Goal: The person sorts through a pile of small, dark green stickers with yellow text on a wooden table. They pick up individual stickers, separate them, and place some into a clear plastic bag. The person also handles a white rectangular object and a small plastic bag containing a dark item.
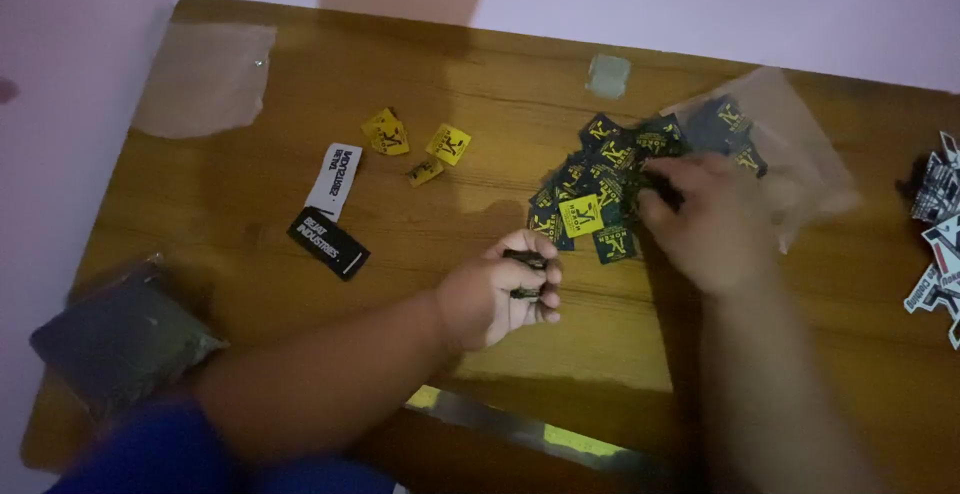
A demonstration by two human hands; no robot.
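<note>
**Labels under both hands on a wooden table**

Labels [592, 189], small dark squares with yellow marks, are lying in a loose heap right of the table's [300, 74] middle, spilling from a clear bag [800, 154] behind them. The right hand [700, 216] is resting on the heap's right edge, fingers curled down into the pieces (the blur is hiding whether it is actually pinching one). The left hand [495, 299] is sitting just in front of the heap, fingers closed around a thin stack of dark labels [525, 272], its edges showing between thumb and fingertips.

Three yellow labels [415, 144] are lying apart to the left of the heap. Near them a white tag [334, 180] and a black tag [328, 243] are lying almost end to end. A dark packet [120, 339] is sitting at the table's near left corner, another clear bag [205, 79] at the far left corner. Black-and-white stickers [940, 234] are showing at the right edge.
</note>
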